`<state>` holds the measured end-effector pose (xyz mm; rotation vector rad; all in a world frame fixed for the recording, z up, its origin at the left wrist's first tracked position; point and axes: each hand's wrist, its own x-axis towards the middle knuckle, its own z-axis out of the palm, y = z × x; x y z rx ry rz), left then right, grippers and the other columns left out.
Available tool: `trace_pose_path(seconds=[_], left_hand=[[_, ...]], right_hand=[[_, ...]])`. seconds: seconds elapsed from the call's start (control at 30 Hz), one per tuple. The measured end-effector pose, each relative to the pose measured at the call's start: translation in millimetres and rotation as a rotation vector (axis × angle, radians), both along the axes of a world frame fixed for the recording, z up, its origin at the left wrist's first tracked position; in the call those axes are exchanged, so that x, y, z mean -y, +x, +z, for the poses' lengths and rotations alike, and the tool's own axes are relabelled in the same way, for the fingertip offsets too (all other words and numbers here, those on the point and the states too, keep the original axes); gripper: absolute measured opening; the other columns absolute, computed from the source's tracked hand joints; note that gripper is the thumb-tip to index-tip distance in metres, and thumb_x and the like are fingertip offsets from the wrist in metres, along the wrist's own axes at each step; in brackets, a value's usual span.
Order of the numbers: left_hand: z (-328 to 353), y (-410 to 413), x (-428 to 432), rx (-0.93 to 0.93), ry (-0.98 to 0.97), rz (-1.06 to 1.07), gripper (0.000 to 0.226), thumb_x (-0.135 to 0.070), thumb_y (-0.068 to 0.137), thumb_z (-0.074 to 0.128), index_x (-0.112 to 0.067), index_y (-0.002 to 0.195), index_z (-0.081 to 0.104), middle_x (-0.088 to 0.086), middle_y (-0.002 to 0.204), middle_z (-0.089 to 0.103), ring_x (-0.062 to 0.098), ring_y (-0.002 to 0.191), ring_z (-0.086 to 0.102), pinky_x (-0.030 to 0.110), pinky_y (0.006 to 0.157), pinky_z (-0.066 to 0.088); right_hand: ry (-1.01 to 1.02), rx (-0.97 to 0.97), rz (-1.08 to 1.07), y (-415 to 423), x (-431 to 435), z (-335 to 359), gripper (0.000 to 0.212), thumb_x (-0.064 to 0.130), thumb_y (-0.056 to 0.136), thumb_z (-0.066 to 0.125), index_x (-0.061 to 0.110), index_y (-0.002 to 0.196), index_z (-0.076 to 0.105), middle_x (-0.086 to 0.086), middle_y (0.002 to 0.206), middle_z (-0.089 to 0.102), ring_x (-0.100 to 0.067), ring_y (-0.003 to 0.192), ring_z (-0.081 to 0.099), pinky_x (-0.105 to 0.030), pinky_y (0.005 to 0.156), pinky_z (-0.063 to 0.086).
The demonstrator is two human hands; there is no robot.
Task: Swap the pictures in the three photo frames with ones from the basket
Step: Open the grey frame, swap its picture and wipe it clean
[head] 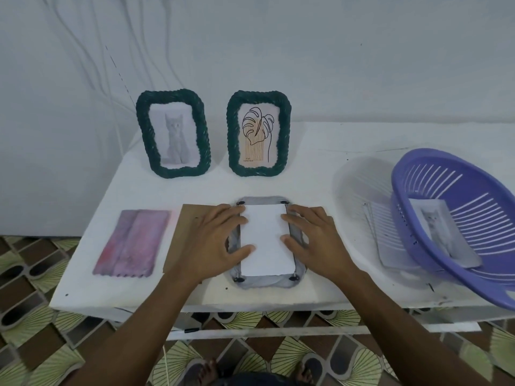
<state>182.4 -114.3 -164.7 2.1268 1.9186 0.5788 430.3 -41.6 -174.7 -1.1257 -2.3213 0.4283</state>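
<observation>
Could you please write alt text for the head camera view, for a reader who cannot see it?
The left hand and right hand press a white sheet into a face-down grey frame on a white table. Behind stand a cat frame and a leaf frame, both green; a purple basket sits at right.

Two braided dark green photo frames (143, 135) (233, 135) hold a grey kitten picture (176, 137) and a black line-drawn leaf print (257, 135) with tan stripes. A grey frame back (262, 284) with black corner clips (240, 279) carries a plain white sheet (266, 240), beside a brown backing board (192, 227) and a mottled pink-purple picture (131, 243). The slotted purple basket (473, 207) holds another grey kitten print (440, 232) on the white table (306, 162), above floor tiles (41, 324) patterned with green fans and brown diamonds.
</observation>
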Motion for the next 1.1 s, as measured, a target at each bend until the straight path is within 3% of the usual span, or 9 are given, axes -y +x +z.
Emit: trace_pose_path(seconds=[0.47, 0.63, 0.73, 0.8, 0.97, 1.1], left_hand=[[-0.9, -0.4, 1.9, 0.002, 0.017, 0.009, 0.058, -0.067, 0.081, 0.047, -0.035, 0.129, 0.052, -0.021, 0.148, 0.039, 0.008, 0.138, 0.031, 0.049, 0.106, 0.036], [4.3, 0.7, 2.1, 0.081, 0.050, 0.008, 0.062, -0.065, 0.082, 0.050, -0.029, 0.133, 0.051, -0.014, 0.147, 0.043, 0.011, 0.135, 0.037, 0.047, 0.107, 0.037], [13.0, -1.7, 8.2, 0.088, 0.136, 0.127, 0.059, -0.056, 0.084, 0.054, -0.021, 0.132, 0.053, -0.004, 0.144, 0.047, 0.015, 0.131, 0.041, 0.038, 0.110, 0.035], [16.9, -8.9, 16.5, 0.007, 0.159, 0.262, 0.059, -0.052, 0.083, 0.054, -0.018, 0.131, 0.053, 0.002, 0.142, 0.048, 0.021, 0.130, 0.042, 0.041, 0.108, 0.033], [6.5, -33.4, 42.5, -0.172, 0.029, 0.403, 0.075, -0.068, 0.078, 0.043, -0.015, 0.130, 0.048, 0.007, 0.138, 0.049, 0.025, 0.127, 0.042, 0.042, 0.107, 0.033], [3.4, -28.9, 47.3, -0.092, 0.069, 0.443, 0.069, -0.058, 0.080, 0.048, -0.008, 0.129, 0.052, 0.010, 0.132, 0.054, 0.026, 0.120, 0.048, 0.038, 0.106, 0.032]], right_hand=[[0.009, 0.029, -0.013, 0.1, 0.9, -0.9, 0.049, 0.054, 0.086, 0.052, 0.026, 0.125, 0.063, 0.015, 0.135, 0.055, -0.010, 0.120, 0.044, -0.036, 0.093, 0.040], [0.003, 0.021, -0.010, -0.4, 1.6, 0.7, 0.049, 0.054, 0.086, 0.052, 0.026, 0.125, 0.063, 0.015, 0.134, 0.055, -0.009, 0.120, 0.044, -0.035, 0.092, 0.040], [-0.017, -0.004, -0.015, 0.0, 2.4, 1.9, 0.051, 0.056, 0.087, 0.051, 0.027, 0.127, 0.062, 0.014, 0.134, 0.056, -0.008, 0.120, 0.044, -0.035, 0.094, 0.040], [-0.047, -0.055, -0.014, -0.1, 2.6, 2.9, 0.051, 0.055, 0.087, 0.051, 0.026, 0.128, 0.060, 0.012, 0.134, 0.057, -0.009, 0.120, 0.046, -0.037, 0.096, 0.041], [-0.099, -0.147, -0.010, -0.4, 2.4, 4.5, 0.050, 0.052, 0.089, 0.051, 0.025, 0.129, 0.058, 0.012, 0.133, 0.056, -0.011, 0.118, 0.048, -0.043, 0.099, 0.043], [-0.118, -0.184, -0.003, 0.1, 4.4, 8.1, 0.048, 0.051, 0.090, 0.050, 0.024, 0.128, 0.057, 0.013, 0.130, 0.056, -0.009, 0.115, 0.047, -0.041, 0.101, 0.042]])
